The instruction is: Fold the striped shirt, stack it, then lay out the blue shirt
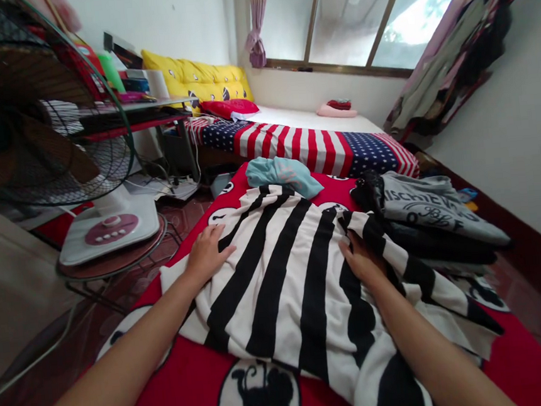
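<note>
A black and white striped garment [286, 271] lies spread over a red mat [187, 387] with round white prints. My left hand [207, 251] rests flat on the garment's left edge, fingers stretched out. My right hand [361, 259] is on the garment's right side, and its fingers curl round a fold of the striped cloth. Just beyond the garment sits a crumpled light blue cloth [283, 175].
A pile of grey and dark clothes [430, 214] lies right of the garment. A standing fan [44, 109] on a round stand is at the left. Behind are a stars-and-stripes mattress [312, 142], yellow cushions [197, 76], a cluttered table [148, 109] and a window.
</note>
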Motion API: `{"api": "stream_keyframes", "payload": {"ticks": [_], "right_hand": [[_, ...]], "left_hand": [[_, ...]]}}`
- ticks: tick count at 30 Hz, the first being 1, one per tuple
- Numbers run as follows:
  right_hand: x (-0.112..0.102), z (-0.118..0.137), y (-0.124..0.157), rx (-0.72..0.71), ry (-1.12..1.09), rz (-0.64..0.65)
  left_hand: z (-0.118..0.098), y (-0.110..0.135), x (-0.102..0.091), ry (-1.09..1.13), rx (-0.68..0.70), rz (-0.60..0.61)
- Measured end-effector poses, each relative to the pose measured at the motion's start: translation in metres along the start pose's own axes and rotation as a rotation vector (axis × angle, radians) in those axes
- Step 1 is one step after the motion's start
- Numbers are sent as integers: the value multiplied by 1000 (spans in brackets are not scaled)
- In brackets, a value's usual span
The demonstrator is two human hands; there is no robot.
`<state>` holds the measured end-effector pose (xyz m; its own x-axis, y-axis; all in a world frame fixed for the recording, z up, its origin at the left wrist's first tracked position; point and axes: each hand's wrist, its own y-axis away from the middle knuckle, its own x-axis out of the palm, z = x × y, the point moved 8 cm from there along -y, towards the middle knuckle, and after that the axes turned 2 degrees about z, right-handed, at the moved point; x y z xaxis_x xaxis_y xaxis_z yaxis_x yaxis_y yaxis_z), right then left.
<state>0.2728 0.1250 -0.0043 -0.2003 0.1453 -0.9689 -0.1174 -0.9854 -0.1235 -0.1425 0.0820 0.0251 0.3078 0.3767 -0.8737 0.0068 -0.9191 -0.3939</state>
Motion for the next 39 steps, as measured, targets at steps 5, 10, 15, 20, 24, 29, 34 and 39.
{"api": "stream_keyframes", "payload": {"ticks": [5, 10, 15, 20, 24, 29, 34, 39], "right_hand": [[-1, 1, 0, -44, -12, 4], [-2, 9, 19, -212, 10, 66], [-24, 8, 83, -386, -112, 228], [-76, -37, 154, -277, -624, 287], [-109, -98, 188, -23, -604, 5], [-101, -91, 230, 39, -587, 158], [-65, -40, 274, -99, -488, 397], [-56, -26, 282, -116, -482, 71]], "left_hand": [[3, 21, -10, -21, 69, 20], [-18, 42, -24, -30, 181, -49], [-36, 76, -31, 146, 354, -36], [-52, 98, -30, 246, 469, 15], [-57, 103, -25, 248, 514, 29], [-54, 102, -22, 246, 515, 25], [-53, 101, -20, 253, 493, 33], [-51, 101, -17, 252, 474, 54]]}}
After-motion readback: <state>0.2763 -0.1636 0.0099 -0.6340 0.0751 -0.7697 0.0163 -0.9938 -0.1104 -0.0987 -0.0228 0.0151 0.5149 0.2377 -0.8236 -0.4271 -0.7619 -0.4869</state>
